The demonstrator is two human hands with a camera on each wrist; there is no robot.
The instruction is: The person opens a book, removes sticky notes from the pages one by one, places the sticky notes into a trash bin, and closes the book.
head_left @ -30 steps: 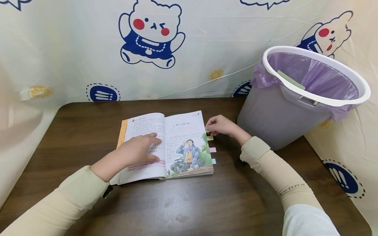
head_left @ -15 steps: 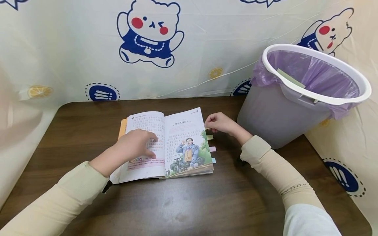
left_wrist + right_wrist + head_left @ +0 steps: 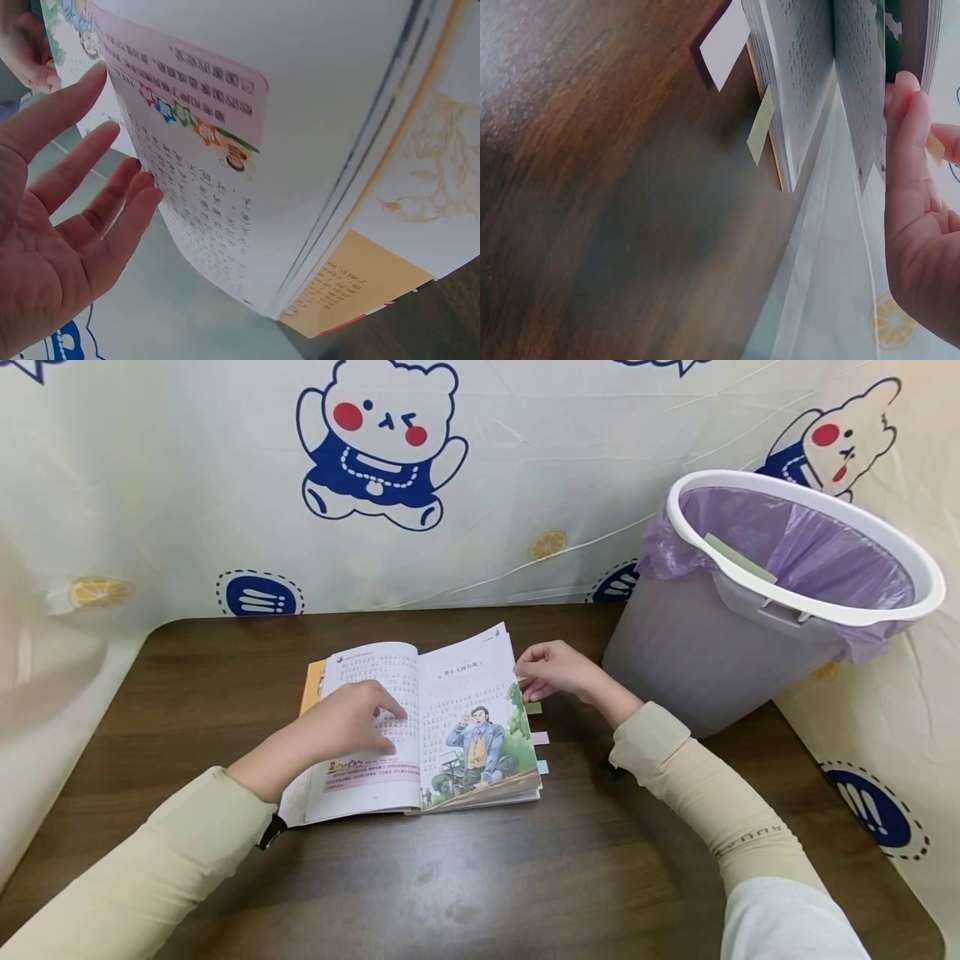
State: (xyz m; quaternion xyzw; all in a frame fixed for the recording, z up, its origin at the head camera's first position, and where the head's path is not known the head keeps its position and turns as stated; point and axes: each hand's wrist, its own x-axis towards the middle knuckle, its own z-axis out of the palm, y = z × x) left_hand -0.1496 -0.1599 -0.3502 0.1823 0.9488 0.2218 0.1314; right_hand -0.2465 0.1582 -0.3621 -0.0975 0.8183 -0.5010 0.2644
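An open book point(image 3: 468, 685) lies on the table, its left page printed with text and its right page with a drawing of a person in a blue jacket. My left hand point(image 3: 337, 727) is over the left page with fingers spread; in the left wrist view its fingertips are right at the paper. At the right edge, the right hand point(image 3: 558, 672) pinches lifted pages by a small yellow-orange sticky tab point(image 3: 935, 148), partly hidden by the fingers. Below it, green point(image 3: 534, 708), pink point(image 3: 540, 738) and blue point(image 3: 543, 767) tabs stick out of the book.
A grey trash bin point(image 3: 675, 652) with a white rim and purple liner stands right of the book. A flat green piece point(image 3: 738, 557) lies inside. Patterned cloth point(image 3: 525, 460) hangs behind the brown table point(image 3: 450, 893).
The right hand has moved slightly up and left, raising the right-hand pages so their upper corner stands higher. The left hand has shifted a little upward over its page.
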